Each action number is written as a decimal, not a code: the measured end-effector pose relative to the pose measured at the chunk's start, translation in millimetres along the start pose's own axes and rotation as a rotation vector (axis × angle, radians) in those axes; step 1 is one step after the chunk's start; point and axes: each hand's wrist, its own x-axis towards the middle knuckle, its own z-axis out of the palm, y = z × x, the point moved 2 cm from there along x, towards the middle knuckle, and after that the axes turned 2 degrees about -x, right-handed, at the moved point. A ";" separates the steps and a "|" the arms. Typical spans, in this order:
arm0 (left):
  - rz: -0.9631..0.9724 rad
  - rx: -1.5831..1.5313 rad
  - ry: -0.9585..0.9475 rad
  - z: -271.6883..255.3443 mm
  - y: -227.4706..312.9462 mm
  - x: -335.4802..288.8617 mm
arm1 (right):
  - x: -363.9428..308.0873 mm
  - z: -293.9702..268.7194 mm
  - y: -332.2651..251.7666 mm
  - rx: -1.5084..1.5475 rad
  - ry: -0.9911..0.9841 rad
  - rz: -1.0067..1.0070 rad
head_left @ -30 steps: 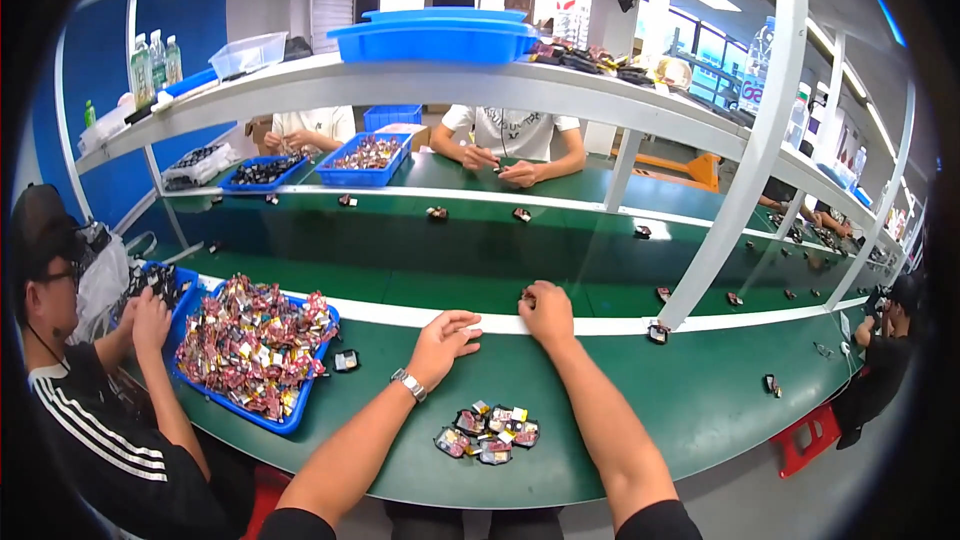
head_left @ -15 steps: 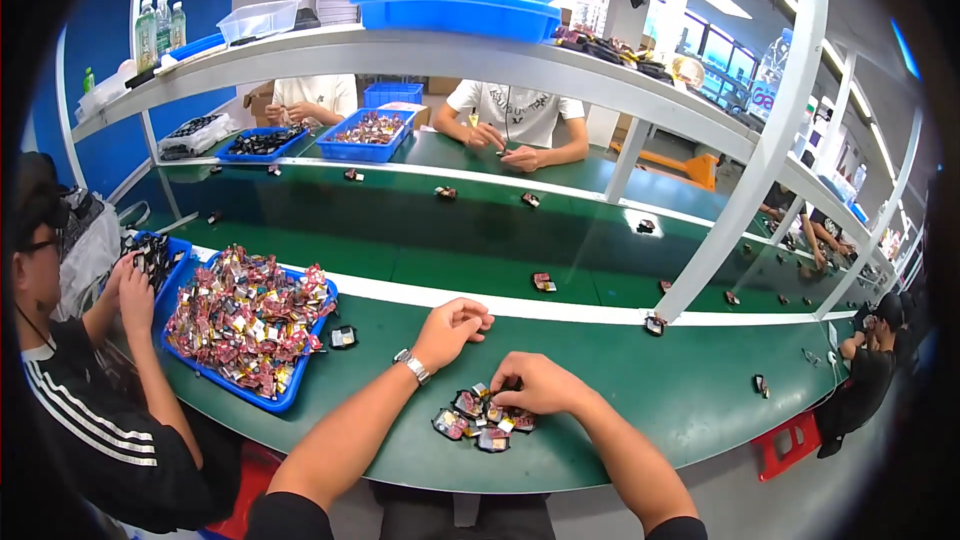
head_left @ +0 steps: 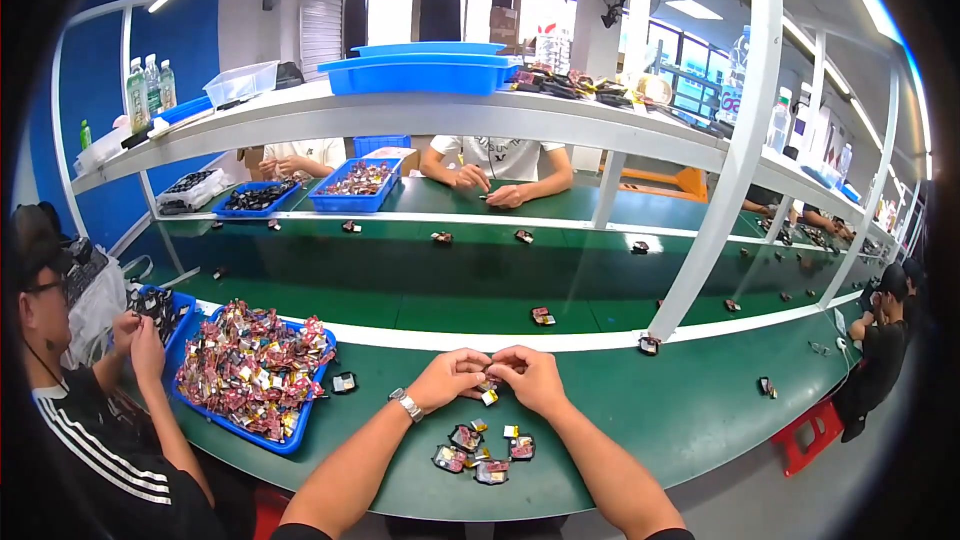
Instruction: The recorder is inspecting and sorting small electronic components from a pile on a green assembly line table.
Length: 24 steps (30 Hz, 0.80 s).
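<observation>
My left hand, a metal-banded watch on its wrist, and my right hand meet over the green bench. Between their pinched fingertips is a small electronic module, with a white and yellow tab hanging below; the fingers cover most of it. Closer to me lies a loose group of several such modules, black-rimmed with red boards and pale tabs. To the left, a blue tray is heaped with red, white and yellow parts. One single module rests just right of that tray.
A person at my left works beside a tray of black parts. Past a white rail, a dark green belt carries scattered modules. A white shelf on slanted posts spans above. More people sit opposite and at far right.
My right hand has lifted a module from the group and brought it up to my left hand. Both hands now pinch it together. The view has tilted up slightly.
</observation>
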 end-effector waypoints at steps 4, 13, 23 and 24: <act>0.038 -0.100 0.098 1.3 -0.9 -0.4 | 3.0 1.0 0.8 0.009 0.098 -0.059; 0.034 -0.279 0.102 1.8 -1.5 -1.1 | -12.5 3.3 -30.0 -0.482 0.214 -0.533; 0.041 -0.179 0.164 7.8 -6.0 0.0 | -4.0 2.9 -20.2 -0.570 0.084 -0.582; 0.041 -0.180 0.165 8.0 -4.7 -1.0 | -3.8 1.8 -20.1 -0.569 0.083 -0.583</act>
